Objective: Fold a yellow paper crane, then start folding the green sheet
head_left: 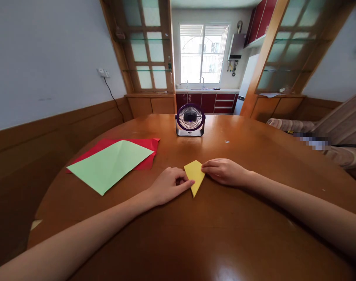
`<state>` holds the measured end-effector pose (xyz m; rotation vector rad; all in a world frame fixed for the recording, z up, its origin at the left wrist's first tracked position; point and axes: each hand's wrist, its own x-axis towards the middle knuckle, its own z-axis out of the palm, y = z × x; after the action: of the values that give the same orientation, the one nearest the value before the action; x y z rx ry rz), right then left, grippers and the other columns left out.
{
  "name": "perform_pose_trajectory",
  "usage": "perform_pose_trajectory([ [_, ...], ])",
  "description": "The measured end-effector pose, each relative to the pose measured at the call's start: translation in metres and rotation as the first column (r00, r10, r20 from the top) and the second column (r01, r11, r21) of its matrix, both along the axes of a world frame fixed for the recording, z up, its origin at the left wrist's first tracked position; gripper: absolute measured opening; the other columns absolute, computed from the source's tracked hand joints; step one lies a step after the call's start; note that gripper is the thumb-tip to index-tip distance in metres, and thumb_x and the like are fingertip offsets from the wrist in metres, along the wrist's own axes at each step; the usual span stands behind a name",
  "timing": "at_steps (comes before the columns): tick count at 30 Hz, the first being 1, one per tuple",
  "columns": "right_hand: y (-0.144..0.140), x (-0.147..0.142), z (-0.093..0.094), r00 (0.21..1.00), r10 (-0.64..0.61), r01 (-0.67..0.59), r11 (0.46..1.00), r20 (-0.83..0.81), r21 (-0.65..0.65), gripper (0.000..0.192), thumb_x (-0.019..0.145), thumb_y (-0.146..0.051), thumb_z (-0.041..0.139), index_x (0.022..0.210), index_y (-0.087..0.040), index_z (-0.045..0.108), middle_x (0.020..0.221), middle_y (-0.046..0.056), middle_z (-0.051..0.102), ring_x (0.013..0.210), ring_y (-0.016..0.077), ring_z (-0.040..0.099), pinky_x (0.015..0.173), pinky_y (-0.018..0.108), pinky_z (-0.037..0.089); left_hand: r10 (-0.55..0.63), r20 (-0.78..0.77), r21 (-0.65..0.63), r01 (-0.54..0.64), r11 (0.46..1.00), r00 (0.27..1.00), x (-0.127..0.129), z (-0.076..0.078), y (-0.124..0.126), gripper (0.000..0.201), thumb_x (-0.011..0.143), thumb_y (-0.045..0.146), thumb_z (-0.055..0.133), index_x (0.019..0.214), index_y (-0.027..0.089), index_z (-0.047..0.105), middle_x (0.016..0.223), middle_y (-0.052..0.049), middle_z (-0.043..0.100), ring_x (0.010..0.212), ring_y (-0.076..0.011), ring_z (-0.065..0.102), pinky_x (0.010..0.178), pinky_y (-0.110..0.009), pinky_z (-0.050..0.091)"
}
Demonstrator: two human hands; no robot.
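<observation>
Yellow paper: folded, on the table.
Left hand: half-curled, thumb on paper; pinch unclear.
Right hand: fingers bunched at paper's edge; pinch unclear.
Folding: likely in hand; next calls for firm creasing.

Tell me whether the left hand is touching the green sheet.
Apart: the head view shows brown tabletop between the left hand and the green sheet.
</observation>
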<state>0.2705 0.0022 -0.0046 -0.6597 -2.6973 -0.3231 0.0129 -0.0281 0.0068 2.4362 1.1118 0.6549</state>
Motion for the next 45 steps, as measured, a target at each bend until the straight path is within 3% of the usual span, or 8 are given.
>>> perform_pose_trajectory([
  [4,0.003,0.002,-0.002,0.99,0.074,-0.093,0.981,-0.118,-0.172,0.031,0.096,-0.021,0.04,0.115,-0.017,0.064,0.112,0.011,0.067,0.103,0.0199,0.063,0.09,0.037,0.053,-0.072,0.075,0.094,0.065,0.993,0.995,-0.007,-0.001,0.008,0.022,0.088,0.037,0.056,0.093,0.019,0.068,0.102,-0.007,0.064,0.096,-0.0197,0.06,0.085,-0.033,0.049],
  [7,0.001,0.001,-0.002,0.971,0.132,-0.182,0.95,-0.2,-0.255,0.029,0.094,-0.02,0.044,0.113,-0.019,0.065,0.111,0.01,0.068,0.104,0.0195,0.062,0.097,0.041,0.049,-0.199,0.048,0.102,0.193,0.976,0.979,-0.016,-0.003,0.017,0.038,0.088,0.035,0.059,0.123,0.022,0.059,0.134,-0.009,0.053,0.123,-0.0225,0.05,0.103,-0.038,0.042],
  [11,-0.001,0.0,0.0,0.954,0.145,-0.23,0.916,-0.263,-0.329,0.027,0.091,-0.025,0.053,0.115,-0.02,0.065,0.11,0.008,0.068,0.104,0.0191,0.062,0.105,0.045,0.042,-0.304,-0.056,0.016,0.305,0.952,0.951,-0.024,-0.006,0.022,0.052,0.086,0.041,0.063,0.134,0.024,0.051,0.14,-0.009,0.05,0.13,-0.0227,0.045,0.111,-0.041,0.035],
  [20,0.001,-0.001,0.002,0.96,0.044,-0.166,0.886,-0.277,-0.434,0.038,0.085,-0.036,0.067,0.12,-0.02,0.064,0.111,0.011,0.066,0.105,0.0222,0.06,0.106,0.048,0.036,-0.352,0.047,0.075,0.348,0.934,0.935,-0.026,-0.013,0.039,0.032,0.083,0.038,0.068,0.11,0.021,0.069,0.111,-0.007,0.065,0.106,-0.0199,0.06,0.093,-0.032,0.048],
  [26,0.003,0.0,0.0,0.956,0.028,-0.169,0.864,-0.29,-0.475,0.036,0.085,-0.037,0.067,0.118,-0.022,0.066,0.111,0.009,0.065,0.105,0.0215,0.059,0.105,0.047,0.037,-0.349,0.11,0.065,0.344,0.937,0.93,-0.028,-0.019,0.046,0.026,0.083,0.038,0.069,0.102,0.021,0.073,0.107,-0.006,0.069,0.1,-0.0183,0.064,0.09,-0.03,0.049],
  [32,0.004,0.0,0.002,0.958,0.031,-0.177,0.848,-0.287,-0.5,0.033,0.086,-0.035,0.066,0.116,-0.021,0.067,0.112,0.009,0.063,0.105,0.0203,0.057,0.098,0.042,0.043,-0.338,0.074,0.151,0.324,0.934,0.938,-0.027,-0.017,0.043,0.024,0.095,0.034,0.052,0.097,0.022,0.073,0.103,-0.004,0.072,0.098,-0.0164,0.065,0.09,-0.03,0.048],
  [38,0.001,-0.009,-0.001,0.939,-0.078,-0.112,0.851,-0.334,-0.513,0.02,0.091,-0.033,0.059,0.1,-0.02,0.071,0.102,0.008,0.062,0.095,0.018,0.058,0.09,0.037,0.047,-0.181,-0.009,0.289,0.176,0.941,0.983,-0.02,-0.011,0.033,0.023,0.092,0.028,0.052,0.081,0.019,0.07,0.091,-0.004,0.071,0.085,-0.017,0.063,0.085,-0.034,0.045],
  [45,-0.002,-0.018,-0.004,0.876,-0.282,0.02,0.833,-0.392,-0.553,0.021,0.088,-0.035,0.061,0.078,-0.018,0.069,0.086,0.004,0.059,0.083,0.0162,0.057,0.079,0.032,0.048,0.048,0.092,0.126,-0.06,0.99,0.995,-0.014,-0.013,0.026,0.02,0.083,0.031,0.065,0.067,0.018,0.065,0.088,-0.002,0.065,0.083,-0.0171,0.061,0.078,-0.032,0.045],
])
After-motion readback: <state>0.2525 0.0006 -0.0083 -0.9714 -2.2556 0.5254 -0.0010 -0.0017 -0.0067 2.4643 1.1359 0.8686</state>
